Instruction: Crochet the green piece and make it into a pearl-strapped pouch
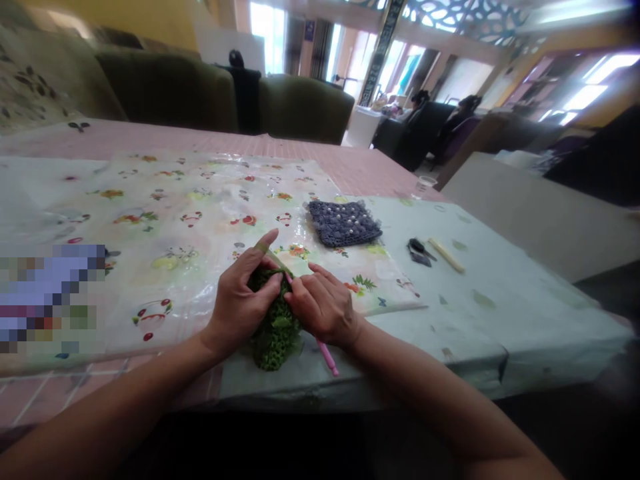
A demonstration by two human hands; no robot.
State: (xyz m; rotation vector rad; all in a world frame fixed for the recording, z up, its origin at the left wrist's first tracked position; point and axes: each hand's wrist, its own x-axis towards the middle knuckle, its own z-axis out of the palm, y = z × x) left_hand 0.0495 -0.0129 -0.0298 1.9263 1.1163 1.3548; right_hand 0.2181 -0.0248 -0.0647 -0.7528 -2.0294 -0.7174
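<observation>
Between my hands, close to the table's front edge, is a piece of dark green crochet work (277,333) with a bumpy texture. My left hand (243,293) pinches its upper edge between thumb and fingers, with the index finger raised and green yarn across it. A pink crochet hook (327,357) is gripped in my right hand (323,303); its handle sticks out below the palm, and its tip is at the top edge of the green work, mostly hidden by fingers. Beyond my hands lies a dark blue-grey crocheted piece (344,223) dotted with white beads.
A fruit-patterned plastic cover (200,193) spreads over the table. To the right lie a small dark item with a black top (420,252) and a cream-coloured stick (447,255). A pixelated bluish patch (50,287) is at left. Green chairs (305,107) and seated people stand beyond.
</observation>
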